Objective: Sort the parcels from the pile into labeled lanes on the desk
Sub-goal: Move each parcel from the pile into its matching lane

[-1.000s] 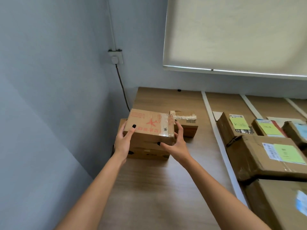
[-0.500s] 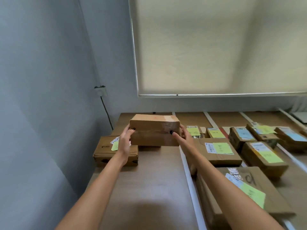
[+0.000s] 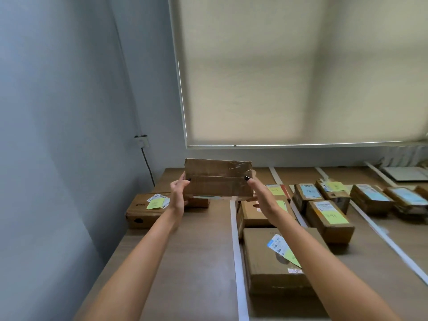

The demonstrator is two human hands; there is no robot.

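I hold a taped brown cardboard parcel [image 3: 217,177] in the air above the wooden desk [image 3: 192,262], tilted so a plain side faces me. My left hand [image 3: 178,195] grips its left end and my right hand [image 3: 259,193] grips its right end. Under and left of it a flat brown parcel [image 3: 143,214] with a green note lies in the leftmost lane. White tape strips [image 3: 236,251] divide the desk into lanes. Right of the first strip lie several parcels with green and blue labels, the nearest a large box [image 3: 275,262].
A grey wall [image 3: 58,135] runs along the desk's left edge, with a socket and black cable [image 3: 147,163] near the back corner. A closed window blind [image 3: 301,72] hangs behind. More labelled parcels [image 3: 328,218] fill the lanes to the right. A white flat item [image 3: 405,173] lies far right.
Both hands lifted the parcel off the flat box, raised it and tipped it up toward me. The view swung right and up, showing more lanes.
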